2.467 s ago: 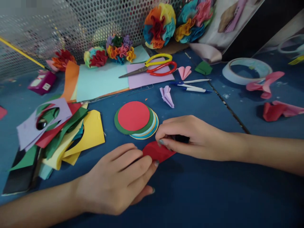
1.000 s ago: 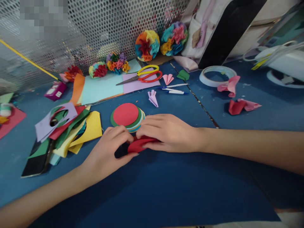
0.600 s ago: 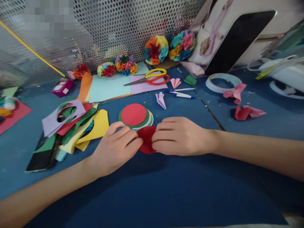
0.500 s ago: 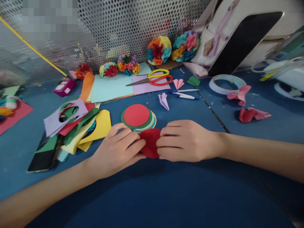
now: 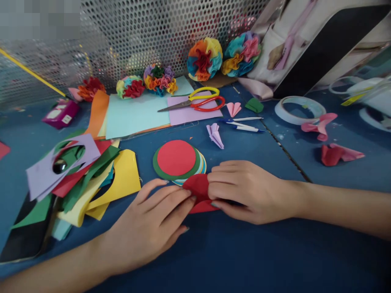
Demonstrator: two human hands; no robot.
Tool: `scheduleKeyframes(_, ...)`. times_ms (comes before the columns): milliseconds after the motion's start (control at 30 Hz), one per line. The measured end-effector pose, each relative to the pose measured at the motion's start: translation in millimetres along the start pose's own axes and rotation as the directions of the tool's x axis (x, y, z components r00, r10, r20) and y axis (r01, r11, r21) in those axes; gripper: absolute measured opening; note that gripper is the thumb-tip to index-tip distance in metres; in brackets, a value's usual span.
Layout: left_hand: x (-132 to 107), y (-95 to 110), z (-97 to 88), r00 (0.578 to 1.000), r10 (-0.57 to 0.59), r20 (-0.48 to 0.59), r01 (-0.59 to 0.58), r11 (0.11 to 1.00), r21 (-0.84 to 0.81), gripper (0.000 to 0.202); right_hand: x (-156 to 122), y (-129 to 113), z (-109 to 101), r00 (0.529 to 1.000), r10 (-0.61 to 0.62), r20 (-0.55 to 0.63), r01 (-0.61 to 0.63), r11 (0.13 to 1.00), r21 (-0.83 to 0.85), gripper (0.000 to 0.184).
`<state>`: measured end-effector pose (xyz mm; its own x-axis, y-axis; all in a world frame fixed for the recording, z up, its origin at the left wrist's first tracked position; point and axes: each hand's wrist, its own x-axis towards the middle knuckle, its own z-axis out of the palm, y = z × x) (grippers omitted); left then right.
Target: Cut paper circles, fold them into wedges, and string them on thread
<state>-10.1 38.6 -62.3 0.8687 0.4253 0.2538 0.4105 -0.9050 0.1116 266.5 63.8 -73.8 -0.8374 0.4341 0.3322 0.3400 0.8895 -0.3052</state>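
Observation:
A red paper circle [image 5: 198, 186] lies between my hands, its near edge curled up in a fold. My right hand [image 5: 249, 191] grips its right side, fingers bent over the paper and thumb at the folded near edge. On the left side, the fingertips of my left hand [image 5: 155, 215] press the paper, while the thumb sits lower and apart from it. Just beyond is a stack of paper circles [image 5: 176, 158], red on top, then green, with blue and yellow edges showing. Part of the held circle is hidden by my fingers.
Cut paper scraps [image 5: 122, 179] cover a phone [image 5: 26, 240] at left. Scissors [image 5: 195, 99] lie on coloured sheets [image 5: 137, 114]. Behind stand ruffled paper flowers [image 5: 204, 59]. A compass [image 5: 242, 124], folded petals [image 5: 215, 136] and a tape roll [image 5: 299, 110] lie to the right.
The red circle's near edge has been curled up into a fold. My left thumb has come away from the paper, and my right thumb now shows at the fold. The view has shifted slightly.

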Motion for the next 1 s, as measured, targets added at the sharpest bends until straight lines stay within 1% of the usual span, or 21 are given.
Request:
scheduleKeyframes(167,-7.1,-3.3,-1.1,0.998,0.041,0.043,-0.041,0.999,0.004,0.046,1.8,3.3,-0.9,0.998,0.042,0.038,-0.045,0.996,0.074,0.026)
scheduleKeyframes(300,-6.9,-3.1,1.0,0.998,0.003,0.068,-0.003,1.000,-0.007,0.042,1.8,3.3,-0.5,0.997,0.061,0.037,-0.064,0.994,0.086,0.025)
scheduleKeyframes(567,-1.0,-2.1,5.0,0.999,-0.031,0.024,0.032,0.999,-0.025,0.033,-1.9,1.9,-1.0,0.996,0.072,0.056,-0.077,0.993,0.087,0.027)
scheduleKeyframes(767,-1.6,-2.5,4.0,0.999,-0.026,0.029,0.027,0.999,-0.033,0.033,-3.1,4.0,1.8,0.996,0.078,0.040,-0.081,0.993,0.091,0.030)
scheduleKeyframes(1000,-5.4,-1.6,6.3,0.999,-0.023,0.025,0.024,0.999,-0.033,0.035,-2.2,3.1,0.6,0.993,0.101,0.057,-0.107,0.987,0.117,0.024)
